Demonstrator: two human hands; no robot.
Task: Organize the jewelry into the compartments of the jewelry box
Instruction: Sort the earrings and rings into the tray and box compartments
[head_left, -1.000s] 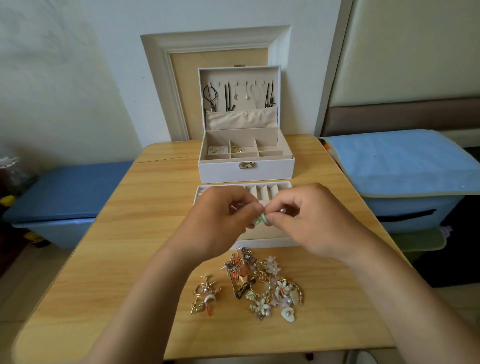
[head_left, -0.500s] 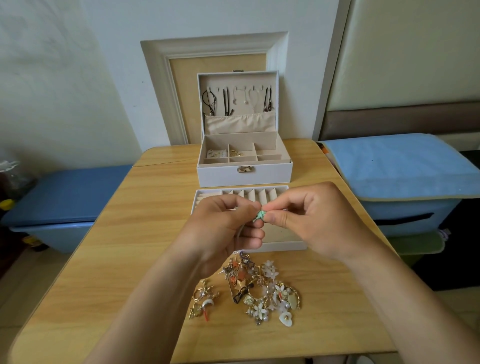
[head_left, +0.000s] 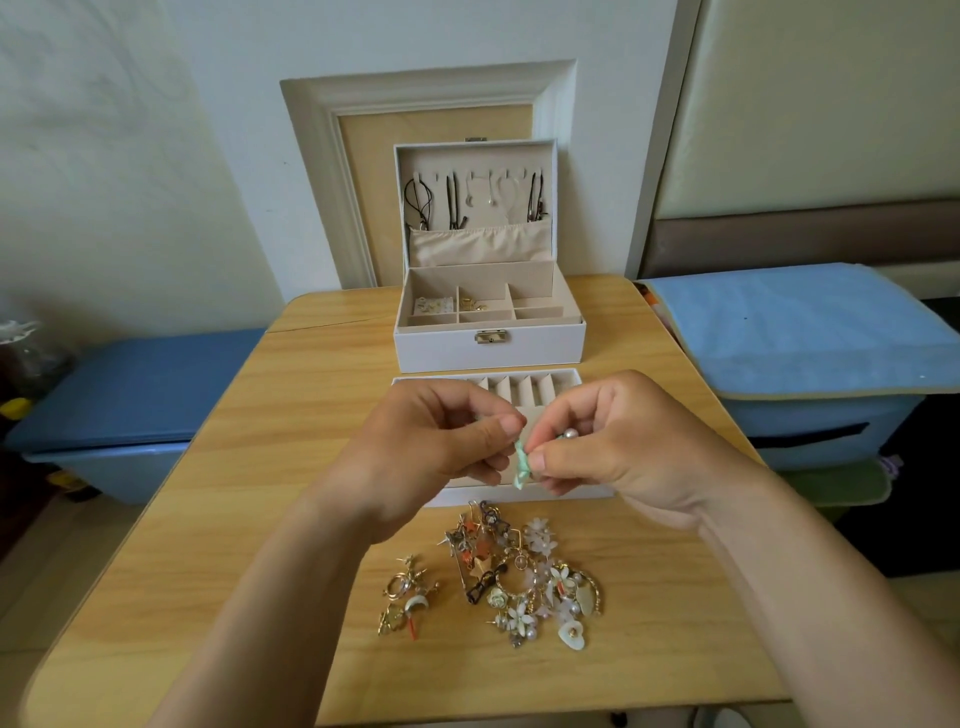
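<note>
1. I hold one mint-green earring (head_left: 521, 467) between both hands, above the lift-out tray (head_left: 563, 375) that lies on the table (head_left: 260, 467) in front of the jewelry box (head_left: 488, 353).
2. My right hand (head_left: 623, 457) pinches the earring's lower part between thumb and forefinger. A small pearl (head_left: 570, 434) shows just inside those fingers; whether it belongs to the same piece I cannot tell.
3. My left hand (head_left: 441, 457) is curled, its thumb and forefinger closed at the earring's upper end. It looks like a pinch on the same piece, though the contact itself is partly hidden.
4. I judge the step in hand to be sorting out this single earring, perhaps freeing or fitting its back, before it goes into a slot.
5. The next move calls for one hand to let go and the other to carry the earring down into a free compartment of the tray.
6. Much is left: the big jewelry pile (head_left: 524, 571) and a smaller cluster (head_left: 408, 597) lie on the table near me, unsorted.
</note>
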